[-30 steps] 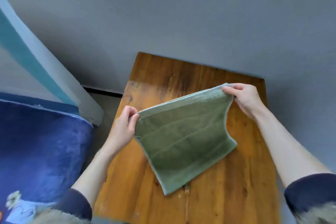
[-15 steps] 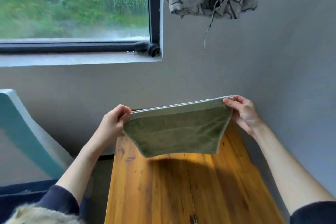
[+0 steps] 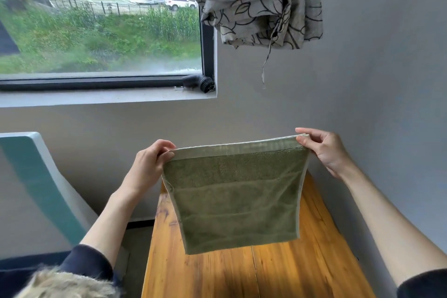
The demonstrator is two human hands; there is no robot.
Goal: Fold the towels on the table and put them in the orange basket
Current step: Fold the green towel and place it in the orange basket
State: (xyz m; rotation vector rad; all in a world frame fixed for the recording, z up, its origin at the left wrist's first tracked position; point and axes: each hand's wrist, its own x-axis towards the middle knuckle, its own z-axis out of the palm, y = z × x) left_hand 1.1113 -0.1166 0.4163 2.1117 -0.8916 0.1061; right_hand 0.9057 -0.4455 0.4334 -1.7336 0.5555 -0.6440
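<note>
Left hand (image 3: pixel 147 164) and right hand (image 3: pixel 324 150) pinch the green towel's (image 3: pixel 235 201) top corners at mid-frame, letting it hang flat above the counter (image 3: pixel 266 273), probably already folded once.

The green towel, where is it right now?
In the head view the green towel hangs in mid-air at centre, above the wooden table, its top corners pinched by the left hand and right hand.
</note>
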